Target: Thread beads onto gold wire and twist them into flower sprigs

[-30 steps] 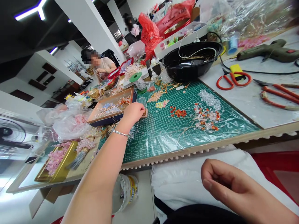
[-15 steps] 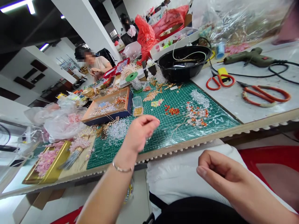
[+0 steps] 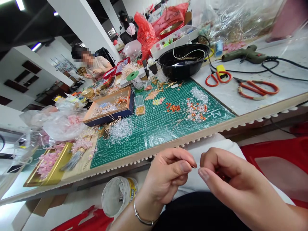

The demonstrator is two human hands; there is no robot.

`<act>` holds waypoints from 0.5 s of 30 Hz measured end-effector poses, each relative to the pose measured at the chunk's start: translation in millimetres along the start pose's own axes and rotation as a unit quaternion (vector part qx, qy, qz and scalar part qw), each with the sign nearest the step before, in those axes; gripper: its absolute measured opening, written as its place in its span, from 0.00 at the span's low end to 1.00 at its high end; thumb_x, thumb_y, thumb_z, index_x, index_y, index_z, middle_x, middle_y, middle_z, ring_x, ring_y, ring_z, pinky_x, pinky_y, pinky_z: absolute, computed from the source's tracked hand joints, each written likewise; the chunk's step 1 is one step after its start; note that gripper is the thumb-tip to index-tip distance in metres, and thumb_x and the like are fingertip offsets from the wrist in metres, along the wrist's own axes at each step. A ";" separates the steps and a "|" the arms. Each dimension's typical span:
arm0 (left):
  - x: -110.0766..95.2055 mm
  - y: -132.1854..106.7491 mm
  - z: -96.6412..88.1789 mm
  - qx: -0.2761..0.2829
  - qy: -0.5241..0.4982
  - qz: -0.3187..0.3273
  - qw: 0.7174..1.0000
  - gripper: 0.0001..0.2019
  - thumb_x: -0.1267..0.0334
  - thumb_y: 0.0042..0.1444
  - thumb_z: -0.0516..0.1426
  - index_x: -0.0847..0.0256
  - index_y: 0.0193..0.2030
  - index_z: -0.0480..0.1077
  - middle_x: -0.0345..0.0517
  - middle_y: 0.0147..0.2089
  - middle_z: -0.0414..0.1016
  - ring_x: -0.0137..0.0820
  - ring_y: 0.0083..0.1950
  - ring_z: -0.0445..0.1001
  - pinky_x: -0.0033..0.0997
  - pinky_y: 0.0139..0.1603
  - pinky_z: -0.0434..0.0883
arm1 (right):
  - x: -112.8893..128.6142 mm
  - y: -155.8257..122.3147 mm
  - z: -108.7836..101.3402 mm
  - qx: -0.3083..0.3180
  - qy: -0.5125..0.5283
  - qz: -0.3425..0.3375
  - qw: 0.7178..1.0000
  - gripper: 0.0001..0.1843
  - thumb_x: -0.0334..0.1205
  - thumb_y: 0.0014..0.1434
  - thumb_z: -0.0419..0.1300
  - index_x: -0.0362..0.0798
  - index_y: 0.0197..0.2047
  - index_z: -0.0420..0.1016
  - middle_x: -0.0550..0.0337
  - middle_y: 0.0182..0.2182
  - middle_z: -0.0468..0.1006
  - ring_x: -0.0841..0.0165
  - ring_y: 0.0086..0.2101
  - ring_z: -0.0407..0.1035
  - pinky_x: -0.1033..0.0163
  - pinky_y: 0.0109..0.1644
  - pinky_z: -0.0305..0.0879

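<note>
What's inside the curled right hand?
Something dark reddish shows in the hollow of the right hand. The curled fingers and thumb cover the rest, so its shape, its number and the remaining palm cannot be seen.

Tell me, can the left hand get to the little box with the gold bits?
Probably yes. The little box sits on the green mat with its lid open, and nothing seems to stand between it and the left hand. That hand is pinching something thin, though, so it looks busy.
</note>
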State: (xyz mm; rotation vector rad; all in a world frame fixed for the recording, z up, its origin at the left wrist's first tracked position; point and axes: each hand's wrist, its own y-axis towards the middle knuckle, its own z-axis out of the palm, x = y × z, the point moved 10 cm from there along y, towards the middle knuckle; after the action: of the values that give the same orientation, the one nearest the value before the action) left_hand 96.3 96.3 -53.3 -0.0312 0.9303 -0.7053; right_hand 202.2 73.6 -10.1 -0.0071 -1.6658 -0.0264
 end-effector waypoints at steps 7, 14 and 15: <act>2.3 -2.7 2.8 0.000 0.003 0.002 1.000 0.13 0.63 0.45 0.74 0.65 0.30 0.76 0.37 0.27 0.69 0.11 0.18 0.53 0.19 0.17 0.40 | 2.8 -2.3 -1.2 -0.010 -0.004 -0.005 1.000 0.20 0.50 0.60 0.62 0.54 0.20 0.62 0.66 0.15 0.62 0.72 0.17 0.55 0.67 0.17 0.56; 4.1 -3.2 2.2 -0.007 -0.006 0.000 1.000 0.11 0.64 0.46 0.73 0.64 0.30 0.77 0.38 0.28 0.69 0.11 0.18 0.53 0.19 0.17 0.40 | 3.1 -0.9 -1.2 -0.005 -0.009 -0.010 1.000 0.22 0.52 0.59 0.62 0.54 0.20 0.62 0.66 0.14 0.61 0.72 0.16 0.53 0.67 0.17 0.54; 5.4 -2.8 2.9 -0.006 -0.007 -0.002 1.000 0.11 0.64 0.46 0.73 0.64 0.30 0.77 0.38 0.28 0.69 0.11 0.18 0.53 0.19 0.18 0.40 | 1.9 -0.9 -1.7 -0.007 -0.010 -0.010 1.000 0.21 0.51 0.59 0.62 0.54 0.20 0.62 0.66 0.15 0.62 0.72 0.17 0.54 0.67 0.17 0.55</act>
State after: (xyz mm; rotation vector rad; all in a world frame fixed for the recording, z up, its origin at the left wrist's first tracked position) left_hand 99.1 90.3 -54.5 -0.0479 0.9216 -0.7038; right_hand 203.6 72.6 -8.0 -0.0012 -1.6860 -0.0539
